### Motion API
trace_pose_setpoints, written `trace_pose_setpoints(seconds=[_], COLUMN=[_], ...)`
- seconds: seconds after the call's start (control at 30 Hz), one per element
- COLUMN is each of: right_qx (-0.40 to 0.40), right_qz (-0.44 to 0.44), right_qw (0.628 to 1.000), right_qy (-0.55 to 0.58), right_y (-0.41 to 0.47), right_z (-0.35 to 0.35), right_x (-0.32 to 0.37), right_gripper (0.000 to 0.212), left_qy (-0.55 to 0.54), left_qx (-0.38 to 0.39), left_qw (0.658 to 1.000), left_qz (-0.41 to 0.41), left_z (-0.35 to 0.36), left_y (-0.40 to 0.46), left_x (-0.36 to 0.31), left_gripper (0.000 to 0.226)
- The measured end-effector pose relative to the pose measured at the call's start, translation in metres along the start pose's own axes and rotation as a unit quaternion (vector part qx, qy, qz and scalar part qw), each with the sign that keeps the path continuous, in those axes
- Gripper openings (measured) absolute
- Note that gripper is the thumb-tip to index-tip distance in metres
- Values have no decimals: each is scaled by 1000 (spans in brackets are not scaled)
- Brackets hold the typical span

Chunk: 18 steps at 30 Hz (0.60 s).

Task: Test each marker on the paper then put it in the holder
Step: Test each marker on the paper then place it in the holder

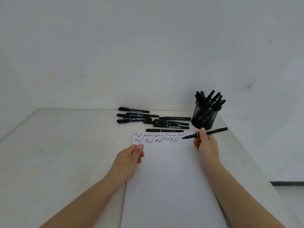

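A white sheet of paper [169, 175] lies on the table, with two rows of black squiggles along its top edge. My right hand [206, 143] pinches an uncapped black marker [213, 131], whose tip points left just above the paper's upper right part, at the end of the second row. My left hand [131, 155] rests at the paper's left edge with fingers curled round a small black piece, probably the cap, mostly hidden. A black mesh holder [204, 118] with several markers stands behind my right hand. Several loose black markers [153, 120] lie beyond the paper.
The pale table [65, 145] stands in a corner against white walls. Its right edge runs diagonally close to the holder and my right arm. A dark strip of floor edge [287, 183] shows at the right.
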State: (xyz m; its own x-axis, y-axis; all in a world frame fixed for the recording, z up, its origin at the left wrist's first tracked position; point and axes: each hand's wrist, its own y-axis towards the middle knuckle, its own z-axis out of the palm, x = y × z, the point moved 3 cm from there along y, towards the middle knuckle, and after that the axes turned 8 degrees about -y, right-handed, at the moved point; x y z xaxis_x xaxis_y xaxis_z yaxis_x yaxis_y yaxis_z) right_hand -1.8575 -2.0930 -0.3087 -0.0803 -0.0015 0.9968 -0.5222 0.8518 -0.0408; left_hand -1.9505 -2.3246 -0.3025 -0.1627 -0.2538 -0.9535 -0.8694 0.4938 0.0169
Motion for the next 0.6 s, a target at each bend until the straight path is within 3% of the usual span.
trace_pose_setpoints(seconds=[0.2,0.4,0.5,0.6], right_qx=[-8,-11,-37,-25], right_qz=[-26,-86,-108,-136], right_qw=[1000,993,987,980], right_qy=[-6,-78,-111,-145], right_y=[14,27,31,31], right_z=[-3,1,-1,3], right_x=[4,5,2,2], right_gripper=[17,15,16,22], left_qy=[141,141,215,219], left_qx=[29,176,164,155], left_qw=[984,970,953,951], left_qz=[109,96,133,153], left_z=[3,42,48,49], left_y=[21,32,32,33], left_x=[-28,-26,-17,-17], left_gripper=[33,25,23,22])
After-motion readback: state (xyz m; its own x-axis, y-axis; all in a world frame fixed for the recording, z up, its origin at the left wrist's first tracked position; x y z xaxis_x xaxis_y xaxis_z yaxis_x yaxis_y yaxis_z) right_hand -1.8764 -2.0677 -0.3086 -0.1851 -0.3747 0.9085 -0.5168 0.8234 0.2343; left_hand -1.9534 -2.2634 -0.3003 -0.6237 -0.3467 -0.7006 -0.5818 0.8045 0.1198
